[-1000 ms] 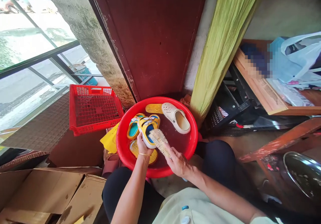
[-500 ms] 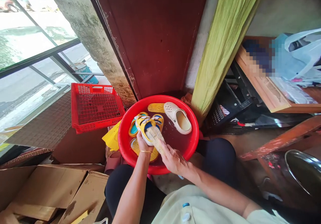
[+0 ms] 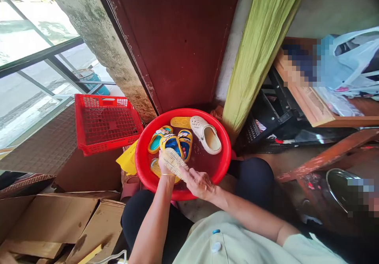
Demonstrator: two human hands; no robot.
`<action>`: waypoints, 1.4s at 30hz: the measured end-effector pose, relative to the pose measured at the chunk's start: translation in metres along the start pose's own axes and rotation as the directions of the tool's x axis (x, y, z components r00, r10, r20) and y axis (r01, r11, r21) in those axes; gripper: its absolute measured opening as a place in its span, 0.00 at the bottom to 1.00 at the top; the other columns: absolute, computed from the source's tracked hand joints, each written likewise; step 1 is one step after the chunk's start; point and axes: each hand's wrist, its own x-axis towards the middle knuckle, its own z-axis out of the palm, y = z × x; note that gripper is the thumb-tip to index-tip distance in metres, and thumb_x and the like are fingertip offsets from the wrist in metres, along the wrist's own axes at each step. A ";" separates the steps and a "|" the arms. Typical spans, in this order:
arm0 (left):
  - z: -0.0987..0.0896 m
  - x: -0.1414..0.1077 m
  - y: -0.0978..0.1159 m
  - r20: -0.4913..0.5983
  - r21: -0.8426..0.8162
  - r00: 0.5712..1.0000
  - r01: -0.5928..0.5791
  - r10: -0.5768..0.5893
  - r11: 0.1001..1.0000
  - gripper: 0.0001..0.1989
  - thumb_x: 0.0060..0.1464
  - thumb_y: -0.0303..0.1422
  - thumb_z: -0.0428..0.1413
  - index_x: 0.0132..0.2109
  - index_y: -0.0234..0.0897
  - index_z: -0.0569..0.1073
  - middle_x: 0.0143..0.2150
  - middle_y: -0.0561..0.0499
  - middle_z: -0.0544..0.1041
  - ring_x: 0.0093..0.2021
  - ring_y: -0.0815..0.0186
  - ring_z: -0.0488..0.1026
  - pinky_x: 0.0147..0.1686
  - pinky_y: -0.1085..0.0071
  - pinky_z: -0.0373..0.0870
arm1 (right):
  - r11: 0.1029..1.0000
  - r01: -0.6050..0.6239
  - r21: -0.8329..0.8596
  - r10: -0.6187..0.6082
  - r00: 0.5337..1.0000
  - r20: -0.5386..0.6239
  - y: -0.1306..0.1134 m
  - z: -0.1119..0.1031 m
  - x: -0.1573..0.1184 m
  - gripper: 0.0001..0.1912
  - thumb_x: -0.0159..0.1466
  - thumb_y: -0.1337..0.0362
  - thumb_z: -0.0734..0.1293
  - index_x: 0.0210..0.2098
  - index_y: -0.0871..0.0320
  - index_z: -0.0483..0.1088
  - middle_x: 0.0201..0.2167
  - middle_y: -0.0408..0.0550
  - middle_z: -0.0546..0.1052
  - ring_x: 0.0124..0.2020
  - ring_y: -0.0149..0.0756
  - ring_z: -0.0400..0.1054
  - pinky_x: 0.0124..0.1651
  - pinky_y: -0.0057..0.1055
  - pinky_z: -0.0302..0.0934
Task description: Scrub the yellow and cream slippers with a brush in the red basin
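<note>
My left hand (image 3: 163,166) is closed on a yellow slide sandal (image 3: 171,142) with a blue insole, held over the red basin (image 3: 227,153). My right hand (image 3: 201,183) grips a pale-bristled scrub brush (image 3: 173,162), which lies over the near end of that sandal and hides part of it and of my left fingers. Around them in the basin are a yellow sandal with a teal insole (image 3: 154,142), another yellow and blue sandal (image 3: 186,147), a cream clog (image 3: 211,139) and yellow upturned soles (image 3: 180,122) in dark water.
A red plastic crate (image 3: 108,128) stands left of the basin, with open cardboard boxes (image 3: 59,220) nearer. Behind is a dark red door (image 3: 177,43) beside a yellow-green curtain (image 3: 260,43). A wooden table (image 3: 322,108) with plastic bags is on the right.
The brush has moved from the sandal's insole toward its near end, over my left hand. The sandal has tilted so its opening shows more. The whole view has shifted slightly.
</note>
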 end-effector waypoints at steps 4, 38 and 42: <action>0.001 -0.010 0.009 0.014 -0.035 0.991 0.132 -0.132 0.991 0.36 0.63 0.56 0.44 0.59 0.31 0.75 0.40 0.36 0.82 0.45 0.47 0.81 0.48 0.48 0.76 | 0.996 0.088 0.002 -0.088 0.996 -0.001 0.027 -0.008 -0.026 0.31 0.68 0.70 0.57 0.70 0.48 0.59 0.34 0.48 0.75 0.30 0.38 0.70 0.35 0.33 0.70; 0.016 -0.026 0.009 0.003 0.046 0.931 0.364 -0.364 0.930 0.34 0.64 0.53 0.41 0.60 0.32 0.73 0.48 0.32 0.81 0.53 0.43 0.78 0.52 0.46 0.74 | 0.939 0.331 -0.089 -0.331 0.943 0.020 0.075 -0.017 0.027 0.22 0.74 0.68 0.56 0.59 0.41 0.72 0.46 0.48 0.77 0.44 0.40 0.69 0.50 0.42 0.66; 0.021 -0.031 0.012 0.043 0.042 0.923 0.381 -0.383 0.923 0.37 0.63 0.54 0.44 0.64 0.27 0.68 0.49 0.29 0.80 0.53 0.40 0.77 0.51 0.40 0.74 | 0.941 0.328 -0.084 -0.330 0.944 -0.003 0.109 -0.026 0.021 0.19 0.73 0.67 0.58 0.54 0.45 0.76 0.40 0.49 0.76 0.45 0.41 0.69 0.54 0.48 0.65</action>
